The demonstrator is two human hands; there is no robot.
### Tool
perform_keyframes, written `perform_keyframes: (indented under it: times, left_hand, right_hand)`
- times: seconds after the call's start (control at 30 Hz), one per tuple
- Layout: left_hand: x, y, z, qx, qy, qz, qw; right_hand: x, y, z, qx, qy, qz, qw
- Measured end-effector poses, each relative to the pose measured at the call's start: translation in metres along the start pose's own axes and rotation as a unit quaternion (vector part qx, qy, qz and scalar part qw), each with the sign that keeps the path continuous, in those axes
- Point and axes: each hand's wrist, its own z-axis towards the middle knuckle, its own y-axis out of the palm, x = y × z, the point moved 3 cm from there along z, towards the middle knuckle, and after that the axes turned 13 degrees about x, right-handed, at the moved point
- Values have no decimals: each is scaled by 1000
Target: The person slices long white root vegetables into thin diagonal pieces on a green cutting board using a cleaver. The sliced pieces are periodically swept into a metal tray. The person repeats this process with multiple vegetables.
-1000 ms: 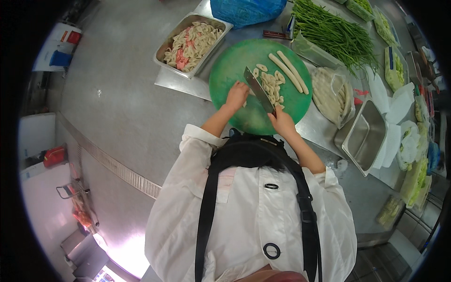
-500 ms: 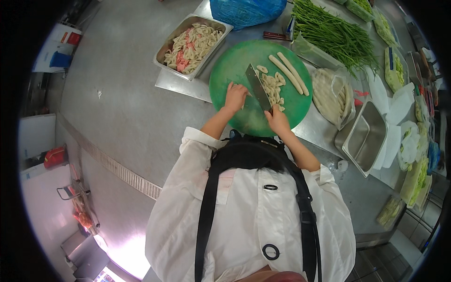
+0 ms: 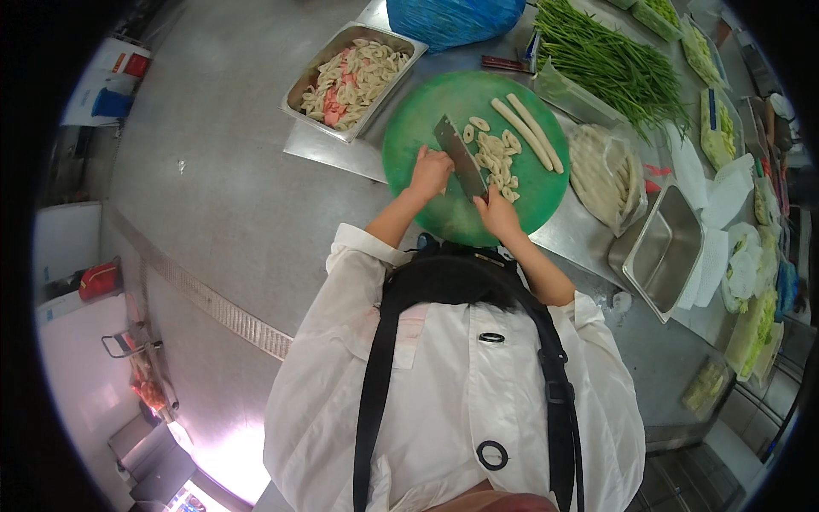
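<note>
One cleaver point(image 3: 459, 154), upper centre; right hand point(image 3: 499, 213) gripping it.
Likely stiff, blade-heavy: hold handle end. Left hand point(image 3: 432, 173): grip unclear from here.

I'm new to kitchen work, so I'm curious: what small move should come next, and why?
Probably a downward cut: the right hand holds the cleaver close beside the left hand, which seems to steady a mostly hidden pale piece on the green cutting board. Oval slices lie right of the blade.

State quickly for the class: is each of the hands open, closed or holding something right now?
Left hand: curled over the green board; whether it holds anything cannot be told.
Right hand: closed, holding the cleaver.
</note>
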Motion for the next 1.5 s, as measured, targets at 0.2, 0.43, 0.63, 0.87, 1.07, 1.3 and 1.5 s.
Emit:
perform_keyframes:
  times: [0.2, 0.43, 0.63, 0.87, 1.07, 1.3, 1.5]
  left_hand:
    - [-9, -34, -11, 16, 35, -14, 999]
    - [-6, -35, -13, 7, 55, -32, 998]
    - [8, -28, -22, 64, 56, 30, 996]
    - [14, -32, -23, 60, 41, 38, 997]
    - [15, -30, -24, 46, 27, 25, 998]
    - [7, -27, -23, 52, 20, -38, 998]
    - [10, -31, -27, 66, 5, -51, 997]
  right_hand:
    - [0, -26, 1, 30, -4, 13, 999]
    - [5, -32, -18, -54, -30, -9, 998]
    - [14, -48, -24, -37, 18, -20, 999]
    - [-2, -74, -41, -88, -64, -78, 991]
    - [7, -46, -34, -83, -86, -97, 988]
    - [-1, -13, -1, -29, -43, -10, 999]
    - [-2, -56, -30, -77, -88, -54, 992]
